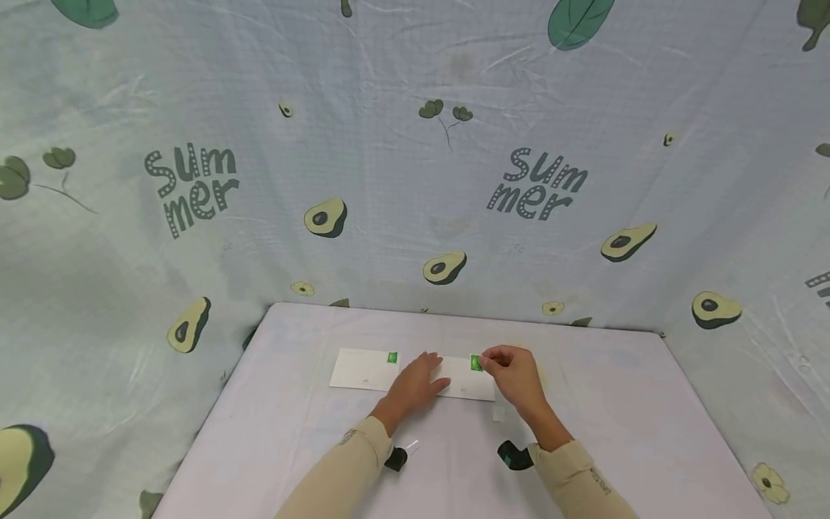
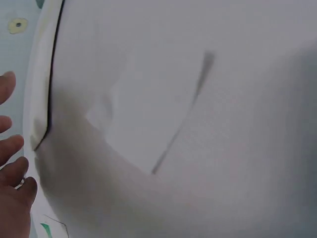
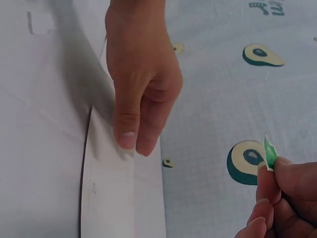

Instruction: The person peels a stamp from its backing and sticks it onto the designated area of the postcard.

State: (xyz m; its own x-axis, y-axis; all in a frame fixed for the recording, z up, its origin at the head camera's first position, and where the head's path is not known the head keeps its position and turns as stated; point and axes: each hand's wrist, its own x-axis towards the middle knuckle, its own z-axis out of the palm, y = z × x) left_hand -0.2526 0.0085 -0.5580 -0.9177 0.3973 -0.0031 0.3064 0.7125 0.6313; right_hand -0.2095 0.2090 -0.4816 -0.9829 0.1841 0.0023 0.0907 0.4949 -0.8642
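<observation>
Two white envelopes lie side by side on the table. The left envelope [image 1: 363, 369] bears a small green stamp [image 1: 392, 357] at its upper right corner. My left hand [image 1: 415, 382] rests on the left part of the right envelope [image 1: 465, 383], its fingers extended; in the right wrist view this hand [image 3: 141, 79] touches the envelope [image 3: 106, 193]. My right hand [image 1: 516, 375] pinches another green stamp [image 1: 476, 362] by its edge between thumb and forefinger, over that envelope's upper right corner. This stamp [image 3: 270, 154] looks slightly bent in the right wrist view.
A small white paper piece [image 1: 498, 414] lies below the right envelope. White cloth covers the table [image 1: 259, 447]. A printed curtain [image 1: 389, 166] with avocados hangs behind and at both sides. Black devices [image 1: 515, 455] sit at both wrists.
</observation>
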